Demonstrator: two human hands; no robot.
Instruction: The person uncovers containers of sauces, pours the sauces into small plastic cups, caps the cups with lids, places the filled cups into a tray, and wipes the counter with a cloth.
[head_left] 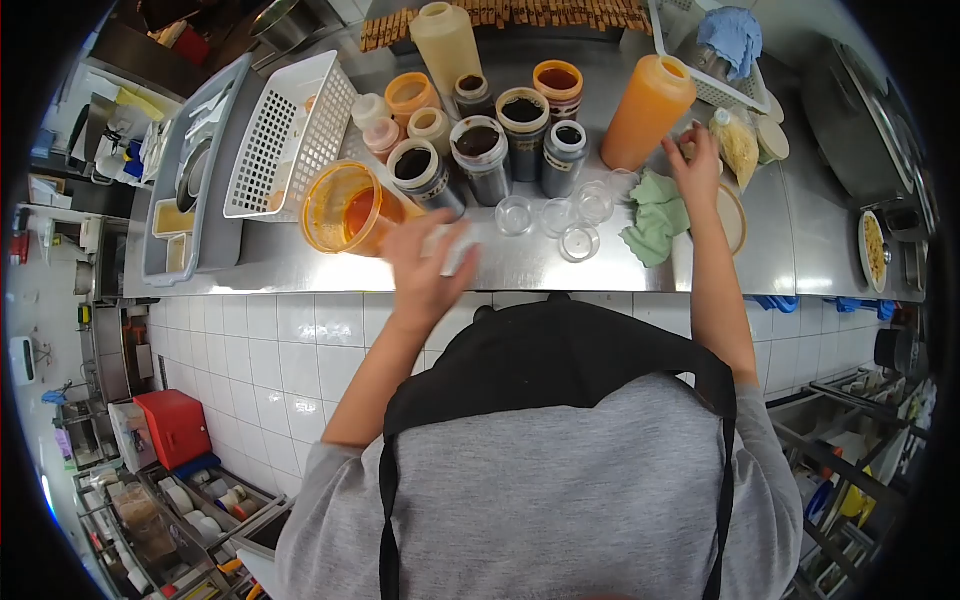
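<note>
left hand (430,262) is over the front of the desk (270,275), blurred, fingers spread, grip wide, nothing visible in it. orange tub (322,228) sits just beside it on the desk, red-orange sauce inside. right hand (697,160) is by the base of the upright orange bottle (645,115), fingers bent; can't tell if its grip holds anything. green cloth (655,222) lies crumpled beside the right wrist. clear cups (515,216) sit between the hands, in front of the open dark sauce bottles (480,150). white basket (262,160) is left of the tub.
</note>
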